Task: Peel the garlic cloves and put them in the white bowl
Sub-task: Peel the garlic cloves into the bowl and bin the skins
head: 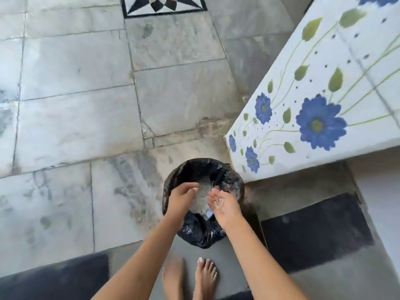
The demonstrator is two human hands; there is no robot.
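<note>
- Thin, pale garlic skins (217, 202) lie in your right hand (224, 205), which is cupped palm up with the fingers loosely spread, not closed on anything.
- That hand hangs over the right side of the bin (203, 200), above its opening.
- Your left hand (180, 201) is just beside it, over the left part of the opening, palm turned inward and fingers relaxed and slightly curled, gripping nothing.
- The two hands are near each other but apart, with a gap between them.
- Through that gap you see a pale, blurred heap of scraps (200, 199) inside the bin; what it is made of cannot be told.
- The bin is lined with a black plastic bag (200, 232), whose crinkled edge folds over the rim and bunches at the near side.
- No peeled cloves or white bowl show in this view.
- The bin stands on the floor (75, 115), just beside the corner of the desk (324, 72).
- The desk is covered in a white cloth printed with blue flowers and green leaves, and its visible part carries nothing.
- Your bare feet (190, 278) stand on a grey strip just behind the bin.
- Dark mats (313, 232) lie to the right and at the lower left.
- The floor is grey marble slabs, with a black-and-white star inlay (162, 5) at the far edge.
</note>
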